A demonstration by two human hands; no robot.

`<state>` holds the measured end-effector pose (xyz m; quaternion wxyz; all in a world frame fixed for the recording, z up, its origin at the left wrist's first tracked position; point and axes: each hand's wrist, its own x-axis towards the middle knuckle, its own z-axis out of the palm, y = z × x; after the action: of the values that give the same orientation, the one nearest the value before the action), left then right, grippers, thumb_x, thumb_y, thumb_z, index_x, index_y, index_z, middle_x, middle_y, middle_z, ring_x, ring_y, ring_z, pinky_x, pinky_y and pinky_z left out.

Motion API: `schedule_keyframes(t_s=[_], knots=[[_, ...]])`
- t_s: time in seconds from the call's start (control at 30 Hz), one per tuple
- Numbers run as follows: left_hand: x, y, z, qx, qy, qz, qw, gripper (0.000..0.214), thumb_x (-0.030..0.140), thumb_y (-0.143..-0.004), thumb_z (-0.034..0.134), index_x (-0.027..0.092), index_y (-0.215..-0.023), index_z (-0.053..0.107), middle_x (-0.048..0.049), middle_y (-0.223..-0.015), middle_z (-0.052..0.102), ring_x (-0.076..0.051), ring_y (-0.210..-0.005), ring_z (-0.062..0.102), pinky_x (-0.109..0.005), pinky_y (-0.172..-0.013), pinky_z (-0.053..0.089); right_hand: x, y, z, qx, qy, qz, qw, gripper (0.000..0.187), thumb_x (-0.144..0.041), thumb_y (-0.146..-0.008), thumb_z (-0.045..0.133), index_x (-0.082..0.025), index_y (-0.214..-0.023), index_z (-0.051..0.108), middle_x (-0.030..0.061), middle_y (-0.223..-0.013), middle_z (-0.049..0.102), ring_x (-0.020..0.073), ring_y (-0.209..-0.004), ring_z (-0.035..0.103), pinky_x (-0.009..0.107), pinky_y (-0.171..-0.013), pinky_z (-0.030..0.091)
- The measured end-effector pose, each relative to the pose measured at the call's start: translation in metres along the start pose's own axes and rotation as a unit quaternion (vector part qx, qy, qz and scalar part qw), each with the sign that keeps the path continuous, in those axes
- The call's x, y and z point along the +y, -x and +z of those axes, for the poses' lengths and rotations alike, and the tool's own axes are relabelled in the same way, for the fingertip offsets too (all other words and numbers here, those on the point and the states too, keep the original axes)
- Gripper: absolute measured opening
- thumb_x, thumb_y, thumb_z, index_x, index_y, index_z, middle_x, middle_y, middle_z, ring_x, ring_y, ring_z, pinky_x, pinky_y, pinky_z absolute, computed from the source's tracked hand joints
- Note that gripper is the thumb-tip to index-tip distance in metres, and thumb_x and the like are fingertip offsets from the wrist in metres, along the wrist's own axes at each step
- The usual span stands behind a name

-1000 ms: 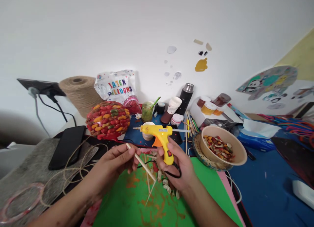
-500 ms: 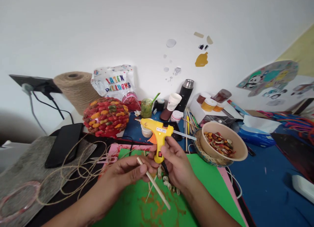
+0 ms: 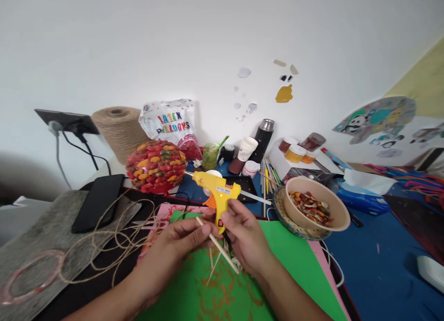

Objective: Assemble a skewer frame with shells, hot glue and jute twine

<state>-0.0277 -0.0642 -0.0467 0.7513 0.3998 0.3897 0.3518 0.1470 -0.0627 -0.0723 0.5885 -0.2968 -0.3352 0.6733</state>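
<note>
My right hand (image 3: 244, 237) grips the handle of a yellow glue gun (image 3: 217, 194) with an orange trigger, its nozzle pointing left and a clear glue stick poking out behind. My left hand (image 3: 180, 244) pinches a thin wooden stick (image 3: 217, 244) that slants down to the right, crossing just below the gun's handle. Both hands hover over a green sheet (image 3: 222, 293) smeared with orange-brown marks. Two more thin sticks (image 3: 211, 265) lie on the sheet under the hands.
A tan bowl of coloured shells (image 3: 315, 210) sits in a woven basket at right. A red and orange shell-covered ball (image 3: 156, 166), a twine spool (image 3: 120, 131), a balloon bag (image 3: 169, 122), a black phone (image 3: 97, 203), loose twine (image 3: 118, 242), cups, jars and a flask stand behind.
The glue gun tipped and moved left and down, toward the stick. My left hand shifted right until the stick met the right hand near the gun's handle. The camera view shifted slightly.
</note>
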Motion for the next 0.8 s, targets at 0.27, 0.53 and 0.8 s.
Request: schedule_keyframes(t_s=[0.27,0.53,0.8], knots=[[-0.006,-0.0005,-0.0013,0.019,-0.052,0.048,0.997,0.034,0.057,-0.08,0.087,0.023,-0.082,0.087,-0.0049,-0.087,0.079,-0.022,-0.089,0.065,-0.031,-0.087,0.047,-0.0026,0.0012,0.0011,0.0,0.034,-0.01,0.999,0.022,-0.036,-0.083,0.091,-0.025,-0.098,0.079,0.0022,-0.094,0.079,0.0185,-0.083,0.074,0.031,-0.082,0.061],[-0.0063,0.0035,0.0023,0.023,-0.082,0.068,0.994,0.032,0.053,-0.083,0.085,0.022,-0.076,0.084,-0.0027,-0.079,0.075,-0.019,-0.08,0.06,-0.029,-0.082,0.046,-0.0033,0.001,0.0026,-0.01,0.051,-0.013,0.999,0.029,-0.036,-0.083,0.09,-0.023,-0.106,0.078,0.0052,-0.104,0.081,0.0213,-0.095,0.077,0.034,-0.091,0.06],[-0.0034,0.0043,0.005,0.014,-0.115,0.087,0.989,0.033,0.054,-0.085,0.081,0.022,-0.076,0.083,-0.0046,-0.084,0.079,-0.022,-0.081,0.063,-0.032,-0.082,0.048,-0.0014,0.0031,0.0021,-0.016,0.068,0.011,0.997,0.038,-0.049,-0.084,0.088,-0.022,-0.11,0.078,0.0082,-0.102,0.081,0.0251,-0.092,0.077,0.033,-0.077,0.06]])
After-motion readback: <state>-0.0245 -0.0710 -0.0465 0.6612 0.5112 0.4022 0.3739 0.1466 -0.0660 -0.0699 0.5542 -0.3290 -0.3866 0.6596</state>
